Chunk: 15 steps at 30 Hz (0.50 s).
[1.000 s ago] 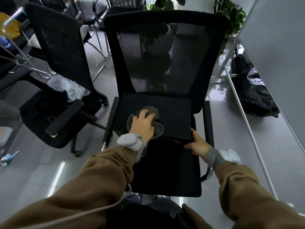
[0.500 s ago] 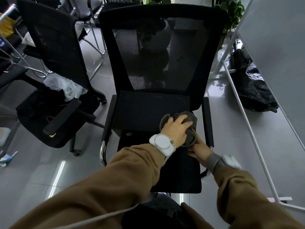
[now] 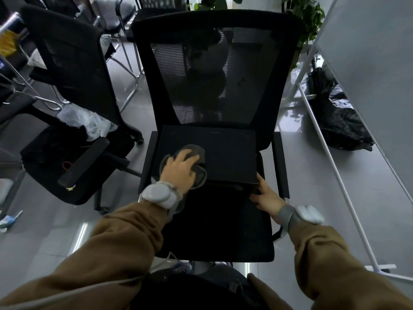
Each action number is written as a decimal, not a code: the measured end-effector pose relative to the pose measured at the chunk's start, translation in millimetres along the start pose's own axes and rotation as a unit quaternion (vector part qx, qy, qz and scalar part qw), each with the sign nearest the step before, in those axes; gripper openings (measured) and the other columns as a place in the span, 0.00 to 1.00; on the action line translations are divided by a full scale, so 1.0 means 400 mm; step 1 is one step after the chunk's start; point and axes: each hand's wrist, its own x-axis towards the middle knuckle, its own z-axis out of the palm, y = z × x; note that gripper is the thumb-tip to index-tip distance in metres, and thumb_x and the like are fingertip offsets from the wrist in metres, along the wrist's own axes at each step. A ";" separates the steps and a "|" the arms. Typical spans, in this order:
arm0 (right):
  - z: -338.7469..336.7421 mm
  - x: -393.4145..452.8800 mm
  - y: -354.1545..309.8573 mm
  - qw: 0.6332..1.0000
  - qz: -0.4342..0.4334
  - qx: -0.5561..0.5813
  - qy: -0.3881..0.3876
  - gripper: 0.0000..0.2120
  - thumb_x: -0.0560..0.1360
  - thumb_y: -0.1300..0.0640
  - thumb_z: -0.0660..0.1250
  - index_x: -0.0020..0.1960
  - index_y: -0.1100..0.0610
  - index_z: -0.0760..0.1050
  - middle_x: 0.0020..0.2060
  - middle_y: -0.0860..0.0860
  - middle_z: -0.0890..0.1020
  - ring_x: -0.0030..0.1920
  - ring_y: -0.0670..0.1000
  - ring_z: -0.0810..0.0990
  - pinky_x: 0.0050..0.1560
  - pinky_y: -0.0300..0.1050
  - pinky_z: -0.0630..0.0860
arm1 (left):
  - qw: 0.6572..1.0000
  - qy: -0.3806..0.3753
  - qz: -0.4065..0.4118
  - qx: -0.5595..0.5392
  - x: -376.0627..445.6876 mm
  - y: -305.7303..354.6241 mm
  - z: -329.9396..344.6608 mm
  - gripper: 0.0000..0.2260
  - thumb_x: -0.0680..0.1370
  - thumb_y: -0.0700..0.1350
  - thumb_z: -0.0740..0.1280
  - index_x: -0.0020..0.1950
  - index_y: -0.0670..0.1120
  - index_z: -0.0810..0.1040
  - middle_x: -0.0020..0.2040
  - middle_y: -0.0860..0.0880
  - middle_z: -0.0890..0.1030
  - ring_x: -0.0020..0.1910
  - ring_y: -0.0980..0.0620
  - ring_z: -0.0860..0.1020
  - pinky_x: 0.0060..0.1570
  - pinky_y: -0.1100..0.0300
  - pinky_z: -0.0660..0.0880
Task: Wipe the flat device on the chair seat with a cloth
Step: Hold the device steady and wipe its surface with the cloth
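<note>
The flat device (image 3: pixel 228 153) lies on the chair seat (image 3: pixel 223 220), your right hand (image 3: pixel 267 198) holding its near corner, while your flat, spread left hand (image 3: pixel 178 171) has swept the cloth (image 3: pixel 199 153) back leftward, so another pass looks covered.

A crumpled clear plastic bag (image 3: pixel 86 123) is lying on a second black chair (image 3: pixel 71 63) at left, while a black bag (image 3: pixel 342 128) is sitting at right.

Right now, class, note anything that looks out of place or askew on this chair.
The flat device lies on a chair seat, an odd spot for it; crumpled plastic sits on the neighbouring chair. Nothing looks spilled or damaged.
</note>
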 end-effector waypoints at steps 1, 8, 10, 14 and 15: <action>0.001 0.000 0.001 1.000 -0.002 -0.002 -0.001 0.40 0.74 0.74 0.56 0.76 0.45 0.48 0.64 0.49 0.68 0.45 0.37 0.68 0.40 0.31 0.67 | 1.000 0.003 -0.016 -0.004 -0.006 -0.028 -0.010 0.23 0.75 0.40 0.60 0.70 0.49 0.68 0.74 0.46 0.62 0.66 0.35 0.68 0.67 0.44 0.64; -0.004 -0.002 -0.002 1.000 0.008 0.016 0.020 0.36 0.75 0.73 0.56 0.75 0.46 0.51 0.65 0.47 0.67 0.50 0.42 0.73 0.40 0.37 0.74 | 0.996 0.059 -0.070 -0.007 -0.056 -0.119 -0.041 0.21 0.75 0.35 0.61 0.67 0.43 0.71 0.72 0.40 0.66 0.61 0.32 0.71 0.64 0.45 0.66; -0.003 -0.001 0.003 0.999 0.019 0.023 0.032 0.34 0.75 0.72 0.56 0.74 0.47 0.52 0.65 0.48 0.68 0.47 0.42 0.73 0.44 0.47 0.76 | 0.995 0.055 -0.087 -0.006 -0.068 -0.120 -0.029 0.21 0.75 0.36 0.61 0.68 0.44 0.70 0.72 0.40 0.65 0.62 0.32 0.69 0.65 0.44 0.66; 0.002 0.004 0.014 0.997 0.036 0.034 0.052 0.27 0.76 0.70 0.57 0.70 0.51 0.57 0.63 0.50 0.71 0.46 0.46 0.73 0.46 0.46 0.73 | 0.995 0.037 -0.087 0.009 -0.076 -0.089 -0.010 0.22 0.76 0.38 0.60 0.70 0.47 0.67 0.74 0.41 0.62 0.63 0.32 0.67 0.65 0.42 0.66; 0.003 0.005 0.015 0.997 0.039 0.038 0.054 0.26 0.76 0.70 0.57 0.70 0.51 0.58 0.62 0.49 0.72 0.47 0.47 0.72 0.51 0.51 0.74 | 0.997 0.028 -0.077 0.012 -0.076 -0.073 -0.006 0.23 0.76 0.39 0.59 0.71 0.47 0.66 0.75 0.42 0.61 0.63 0.32 0.67 0.66 0.42 0.65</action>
